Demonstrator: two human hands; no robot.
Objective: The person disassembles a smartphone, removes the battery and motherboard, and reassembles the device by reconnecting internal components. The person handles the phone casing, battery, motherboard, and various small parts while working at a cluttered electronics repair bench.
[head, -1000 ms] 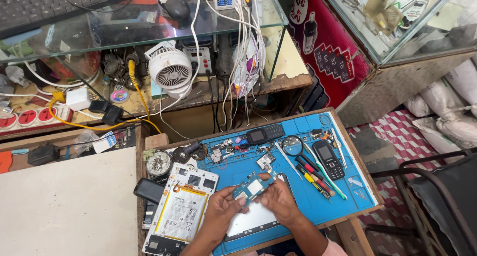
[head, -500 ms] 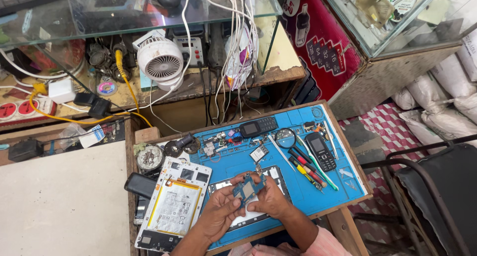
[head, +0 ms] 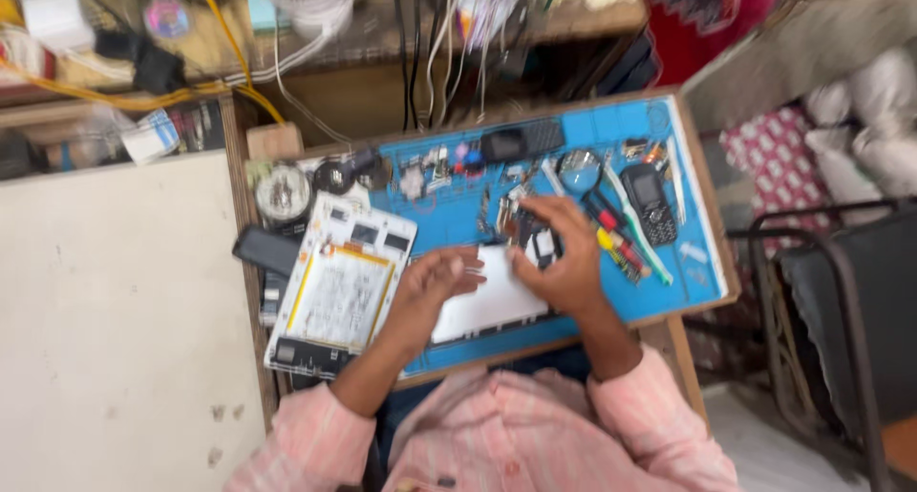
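Mid-repair at frame centre, my right hand (head: 564,258) pinched a small board (head: 537,239) over the mat (head: 611,129); my left hand (head: 435,282) lay open, steadying the white panel (head: 487,301). Seating it would need care.

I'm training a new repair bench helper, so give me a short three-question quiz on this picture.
1. True or false: the opened tablet lies to the right of both hands.
2. Which hand holds the small circuit board: left hand or right hand?
3. What colour is the work mat? A red, B blue, C green.

Key: 1 false, it lies to the left. 2 right hand. 3 B.
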